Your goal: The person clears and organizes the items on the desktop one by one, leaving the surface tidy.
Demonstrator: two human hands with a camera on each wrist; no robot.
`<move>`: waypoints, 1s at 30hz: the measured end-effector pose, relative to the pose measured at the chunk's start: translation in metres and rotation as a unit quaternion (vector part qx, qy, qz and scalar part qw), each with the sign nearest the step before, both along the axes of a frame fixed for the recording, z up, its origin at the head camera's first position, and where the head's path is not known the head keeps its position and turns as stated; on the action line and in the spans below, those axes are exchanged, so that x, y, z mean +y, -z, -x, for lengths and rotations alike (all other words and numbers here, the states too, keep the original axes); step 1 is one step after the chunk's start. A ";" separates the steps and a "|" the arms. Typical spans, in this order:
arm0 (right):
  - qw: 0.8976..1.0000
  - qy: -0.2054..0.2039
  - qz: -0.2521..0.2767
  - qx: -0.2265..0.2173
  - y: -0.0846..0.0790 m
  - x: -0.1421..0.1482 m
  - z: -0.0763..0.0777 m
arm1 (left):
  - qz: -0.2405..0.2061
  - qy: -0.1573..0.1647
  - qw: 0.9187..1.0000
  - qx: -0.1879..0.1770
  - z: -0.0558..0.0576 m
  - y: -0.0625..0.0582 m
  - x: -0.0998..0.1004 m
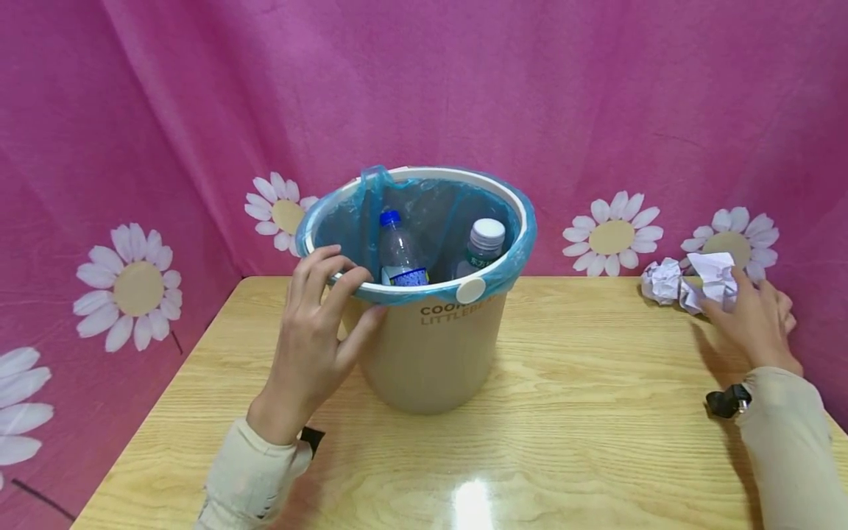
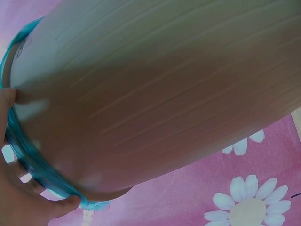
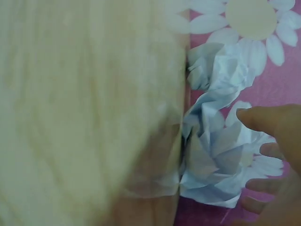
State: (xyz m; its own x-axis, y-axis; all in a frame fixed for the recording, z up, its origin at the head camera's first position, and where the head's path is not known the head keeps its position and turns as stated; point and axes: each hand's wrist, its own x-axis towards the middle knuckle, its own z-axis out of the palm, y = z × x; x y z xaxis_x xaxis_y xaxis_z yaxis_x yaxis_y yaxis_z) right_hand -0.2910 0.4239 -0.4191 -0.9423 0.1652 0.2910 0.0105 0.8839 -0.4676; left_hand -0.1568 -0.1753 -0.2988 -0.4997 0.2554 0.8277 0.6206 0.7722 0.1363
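Observation:
A beige trash bin point(image 1: 430, 361) with a blue plastic liner point(image 1: 523, 254) stands upright on the table. My left hand point(image 1: 311, 324) grips its near-left rim, fingers over the edge and thumb on the outside. Inside the bin are a clear bottle with a blue cap point(image 1: 400, 250) and a bottle with a white cap point(image 1: 486, 239). At the table's far right, my right hand point(image 1: 758, 320) is beside a crumpled sheet of white paper point(image 1: 715, 274). In the right wrist view its fingers point(image 3: 268, 120) are spread next to the paper. A second paper ball point(image 1: 661, 282) lies just left of it.
The wooden table point(image 1: 583, 442) ends at a pink curtain point(image 1: 411, 88) with daisy prints, which closes off the back and both sides. The bin takes up the middle of the table. Part of a black device point(image 1: 727, 401) shows at the right wrist.

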 end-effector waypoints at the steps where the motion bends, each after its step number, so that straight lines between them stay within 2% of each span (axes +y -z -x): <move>1: 1.000 0.001 -0.001 -0.005 0.002 0.003 0.000 | 0.000 0.000 1.000 0.000 0.000 0.000 0.000; 6: 1.000 0.003 -0.008 -0.018 0.005 0.009 0.000 | -0.005 0.002 1.000 0.001 0.000 -0.001 0.002; 10: 1.000 0.017 -0.017 -0.012 0.006 0.010 0.000 | -0.008 0.005 1.000 0.004 0.000 -0.001 0.002; 19: 0.999 0.022 -0.006 -0.023 0.007 0.013 -0.005 | -0.010 0.000 1.000 -0.001 -0.001 0.001 0.001; 30: 0.999 0.012 -0.009 0.032 0.010 0.015 -0.007 | -0.005 0.000 1.000 0.001 -0.001 0.000 0.002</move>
State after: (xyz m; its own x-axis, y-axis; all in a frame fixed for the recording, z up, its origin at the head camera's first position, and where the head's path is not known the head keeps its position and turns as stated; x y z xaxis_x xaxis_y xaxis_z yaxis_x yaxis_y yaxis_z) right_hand -0.2842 0.4387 -0.4295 -0.9173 0.1818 0.3542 0.0025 0.8922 -0.4516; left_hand -0.1559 -0.1732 -0.2983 -0.4981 0.2467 0.8313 0.6214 0.7702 0.1438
